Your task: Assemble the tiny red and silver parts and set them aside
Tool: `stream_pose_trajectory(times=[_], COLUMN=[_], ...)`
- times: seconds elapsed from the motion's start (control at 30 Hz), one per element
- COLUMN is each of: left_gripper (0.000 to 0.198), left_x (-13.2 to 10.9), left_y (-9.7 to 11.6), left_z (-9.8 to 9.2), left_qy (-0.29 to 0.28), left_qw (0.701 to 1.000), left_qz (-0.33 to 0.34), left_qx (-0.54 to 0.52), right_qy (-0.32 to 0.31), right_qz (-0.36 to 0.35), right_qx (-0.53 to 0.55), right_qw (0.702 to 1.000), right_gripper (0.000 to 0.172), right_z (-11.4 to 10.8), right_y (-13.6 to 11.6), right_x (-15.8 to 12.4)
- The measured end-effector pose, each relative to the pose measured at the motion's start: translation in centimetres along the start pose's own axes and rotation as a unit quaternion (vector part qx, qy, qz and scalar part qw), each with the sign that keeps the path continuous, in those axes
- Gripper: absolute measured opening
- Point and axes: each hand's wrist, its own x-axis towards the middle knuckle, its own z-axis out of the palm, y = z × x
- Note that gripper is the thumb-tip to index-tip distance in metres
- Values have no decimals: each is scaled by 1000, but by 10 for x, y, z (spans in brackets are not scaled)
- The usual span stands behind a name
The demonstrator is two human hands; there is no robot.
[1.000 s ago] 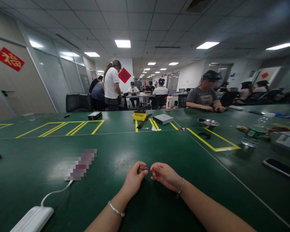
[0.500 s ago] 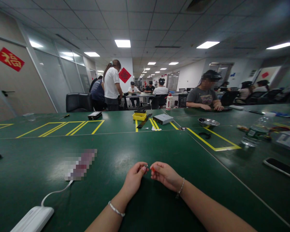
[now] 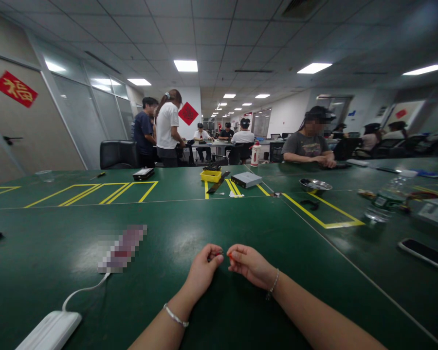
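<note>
My left hand (image 3: 202,270) and my right hand (image 3: 248,264) rest on the green table (image 3: 168,291), fingertips almost touching. Both are closed in a pinch. Between the left thumb and forefinger sits a tiny dark part (image 3: 219,253); a small red speck (image 3: 229,254) shows at the right fingertips. What either piece is, I cannot make out. Each wrist wears a thin bracelet.
A white power bank (image 3: 49,330) with a cable lies at lower left, beside a blurred flat item (image 3: 122,248). A phone (image 3: 425,255) and a water bottle (image 3: 385,199) are on the right. Farther off: a yellow tray (image 3: 210,175), a box (image 3: 246,179), a metal bowl (image 3: 314,184). People sit and stand beyond.
My hands have barely moved; the fingertips shifted slightly around the tiny part. In the background a person in a dark shirt has stood upright beside the one in white.
</note>
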Motion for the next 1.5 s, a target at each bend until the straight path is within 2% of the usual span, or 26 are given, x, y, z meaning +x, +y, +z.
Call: stream_pose_trajectory(times=[0.23, 0.4, 0.63, 0.83, 1.13, 1.5], left_gripper=[31, 36, 29, 14, 13, 11], left_x=[-1, -1, -1, 0, -1, 0], left_y=[2, 1, -1, -1, -3, 5], left_z=[0, 0, -1, 0, 1, 0], left_qy=[-18, -18, -20, -3, -16, -4], left_qw=[999, 999, 1000, 1000, 1000, 1000], left_qz=[4, -7, 10, -14, 10, 3], left_qx=[-27, -27, -7, -24, 20, 30], right_qy=[-14, -1, -15, -21, -16, -18], right_qz=[-4, 1, 1, 0, 0, 2], right_qx=[6, 3, 14, 16, -5, -7], right_qw=[1000, 1000, 1000, 1000, 1000, 1000], right_gripper=[21, 17, 16, 18, 24, 16], right_z=[-2, -1, -1, -3, -2, -2], right_y=[0, 0, -2, 0, 1, 0], right_x=[-1, 0, -3, -1, 0, -1])
